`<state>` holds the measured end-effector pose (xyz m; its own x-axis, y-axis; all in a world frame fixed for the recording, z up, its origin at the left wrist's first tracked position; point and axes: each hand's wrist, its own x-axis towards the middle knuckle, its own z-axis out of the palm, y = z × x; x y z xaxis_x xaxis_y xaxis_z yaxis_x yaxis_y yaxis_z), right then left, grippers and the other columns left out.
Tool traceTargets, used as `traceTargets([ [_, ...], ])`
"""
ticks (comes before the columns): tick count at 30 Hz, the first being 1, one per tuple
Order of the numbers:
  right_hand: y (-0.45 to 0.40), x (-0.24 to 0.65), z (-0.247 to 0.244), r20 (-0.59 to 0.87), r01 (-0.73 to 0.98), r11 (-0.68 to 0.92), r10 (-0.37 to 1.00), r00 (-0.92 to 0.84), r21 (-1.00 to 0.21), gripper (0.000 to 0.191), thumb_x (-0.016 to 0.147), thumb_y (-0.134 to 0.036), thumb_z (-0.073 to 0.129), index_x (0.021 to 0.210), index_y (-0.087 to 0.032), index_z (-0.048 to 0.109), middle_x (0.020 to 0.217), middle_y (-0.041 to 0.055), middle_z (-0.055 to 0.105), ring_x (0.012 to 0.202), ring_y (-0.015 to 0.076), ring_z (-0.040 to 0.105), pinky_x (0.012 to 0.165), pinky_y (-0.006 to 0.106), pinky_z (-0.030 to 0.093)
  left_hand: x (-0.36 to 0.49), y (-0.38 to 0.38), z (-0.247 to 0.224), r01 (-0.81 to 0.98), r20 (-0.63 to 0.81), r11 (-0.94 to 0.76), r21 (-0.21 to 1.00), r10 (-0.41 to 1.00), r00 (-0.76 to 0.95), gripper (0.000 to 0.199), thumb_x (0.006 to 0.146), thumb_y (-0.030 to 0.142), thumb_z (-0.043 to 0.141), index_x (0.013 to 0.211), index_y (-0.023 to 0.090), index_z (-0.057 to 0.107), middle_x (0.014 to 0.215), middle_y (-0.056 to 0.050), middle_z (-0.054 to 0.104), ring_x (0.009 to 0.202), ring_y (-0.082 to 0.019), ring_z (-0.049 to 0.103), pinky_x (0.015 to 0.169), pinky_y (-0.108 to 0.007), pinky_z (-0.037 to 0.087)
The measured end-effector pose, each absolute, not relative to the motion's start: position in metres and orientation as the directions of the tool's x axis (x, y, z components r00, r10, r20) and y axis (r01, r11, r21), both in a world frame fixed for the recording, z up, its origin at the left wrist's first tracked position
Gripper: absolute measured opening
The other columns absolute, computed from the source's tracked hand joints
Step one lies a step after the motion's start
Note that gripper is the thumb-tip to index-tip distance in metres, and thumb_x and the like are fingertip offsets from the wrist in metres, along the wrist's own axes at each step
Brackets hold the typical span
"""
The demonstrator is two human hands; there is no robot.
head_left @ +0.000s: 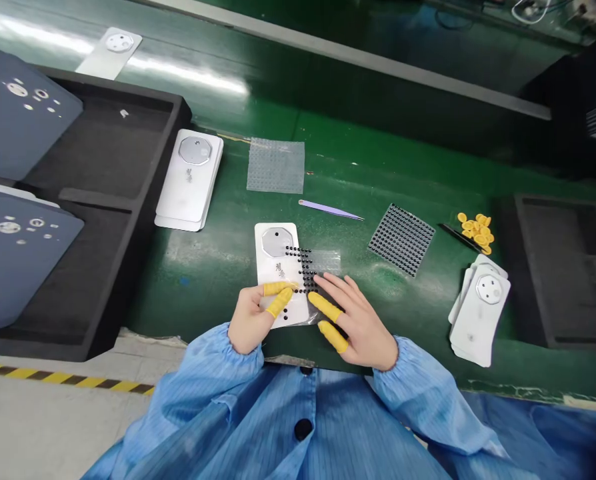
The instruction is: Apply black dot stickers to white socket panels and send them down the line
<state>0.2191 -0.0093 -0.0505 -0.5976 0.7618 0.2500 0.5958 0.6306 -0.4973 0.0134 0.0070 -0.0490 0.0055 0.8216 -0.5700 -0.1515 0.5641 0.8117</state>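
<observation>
While a thin, clear sheet of round black dots lies partly over a smooth white card with a shiny gray shape, the left hand covers some of the card. Its yellow-tipped thumb and finger are close together at the sheet; I cannot tell if they pinch it. The right hand is spread wide, fingers touching the sheet. Farther off are a bumpy clear sheet, thin purple tweezers, another dotted sheet and little yellow rubber tips.
</observation>
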Motion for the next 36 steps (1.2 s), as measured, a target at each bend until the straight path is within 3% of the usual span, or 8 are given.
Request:
traceTargets([
  [4,-0.003,0.205,-0.049,0.379,0.52,0.571,0.817,-0.435,-0.635,0.03,0.087,-0.011,0.055,0.117,-0.017,0.057,0.115,0.0122,0.064,0.109,0.0217,0.059,0.094,0.044,0.053,0.014,0.007,-0.052,-0.136,-0.571,0.57,0.81,0.82,0.034,0.037,0.056,0.042,0.084,0.08,0.014,0.079,0.091,-0.011,0.077,0.085,-0.029,0.071,0.08,-0.036,0.057],
  [8,0.007,0.19,-0.053,0.438,0.53,0.668,0.744,-0.506,-0.523,0.022,0.089,-0.007,0.046,0.103,-0.016,0.061,0.102,0.0125,0.066,0.094,0.0205,0.062,0.08,0.039,0.059,0.012,0.003,-0.057,-0.139,-0.548,0.559,0.817,0.829,0.111,0.034,0.065,0.043,0.079,0.087,0.017,0.079,0.092,-0.009,0.077,0.084,-0.028,0.072,0.079,-0.035,0.057],
  [19,0.002,0.18,-0.084,0.4,0.466,0.577,0.811,-0.428,-0.671,0.032,0.088,-0.008,0.046,0.12,-0.014,0.051,0.109,0.0155,0.062,0.102,0.0206,0.061,0.083,0.035,0.057,0.01,0.002,-0.057,0.139,-0.39,0.383,0.913,0.92,0.029,0.019,0.066,0.023,0.073,0.084,0.019,0.08,0.092,-0.008,0.077,0.094,-0.032,0.07,0.091,-0.042,0.053],
  [24,0.006,0.175,-0.084,0.303,0.43,0.43,0.892,-0.334,-0.794,0.02,0.093,-0.017,0.045,0.11,-0.019,0.054,0.103,0.01,0.061,0.095,0.0165,0.061,0.082,0.031,0.055,0.004,0.004,-0.056,0.222,-0.367,0.345,0.912,0.928,0.066,0.021,0.07,0.031,0.072,0.086,0.019,0.079,0.093,-0.009,0.077,0.091,-0.032,0.071,0.089,-0.043,0.054],
  [28,0.009,0.178,-0.083,0.303,0.466,0.463,0.874,-0.379,-0.754,0.019,0.092,-0.015,0.046,0.11,-0.019,0.053,0.102,0.0098,0.061,0.097,0.0174,0.06,0.084,0.033,0.053,-0.028,0.002,-0.053,0.261,-0.401,0.396,0.881,0.915,-0.033,0.034,0.074,0.04,0.071,0.096,0.016,0.077,0.102,-0.011,0.075,0.101,-0.034,0.068,0.097,-0.044,0.05],
  [30,0.011,0.183,-0.081,0.34,0.489,0.53,0.838,-0.426,-0.693,0.022,0.091,-0.013,0.047,0.112,-0.02,0.052,0.105,0.0114,0.061,0.103,0.0201,0.059,0.086,0.038,0.053,-0.046,0.0,-0.05,0.247,-0.281,0.323,0.913,0.94,-0.193,0.053,0.074,0.037,0.072,0.123,0.019,0.064,0.128,-0.01,0.064,0.123,-0.034,0.054,0.107,-0.043,0.042],
  [33,0.015,0.192,-0.071,0.388,0.526,0.559,0.828,-0.406,-0.641,0.027,0.089,-0.011,0.052,0.114,-0.021,0.053,0.11,0.0116,0.061,0.11,0.0235,0.056,0.091,0.045,0.051,-0.057,0.0,-0.042,0.121,-0.187,0.229,0.966,0.939,-0.287,0.104,0.07,0.027,0.077,0.152,0.031,0.013,0.154,-0.005,0.033,0.139,-0.03,0.035,0.109,-0.039,0.04],
  [36,0.021,0.195,-0.051,0.438,0.567,0.535,0.843,-0.311,-0.627,0.027,0.087,-0.01,0.056,0.11,-0.022,0.055,0.106,0.0097,0.063,0.105,0.0228,0.058,0.088,0.043,0.052,-0.042,0.003,-0.033,-0.131,-0.372,0.363,0.923,0.926,-0.059,0.104,0.07,0.025,0.076,0.15,0.033,0.01,0.146,-0.009,0.045,0.123,-0.032,0.055,0.09,-0.038,0.056],
])
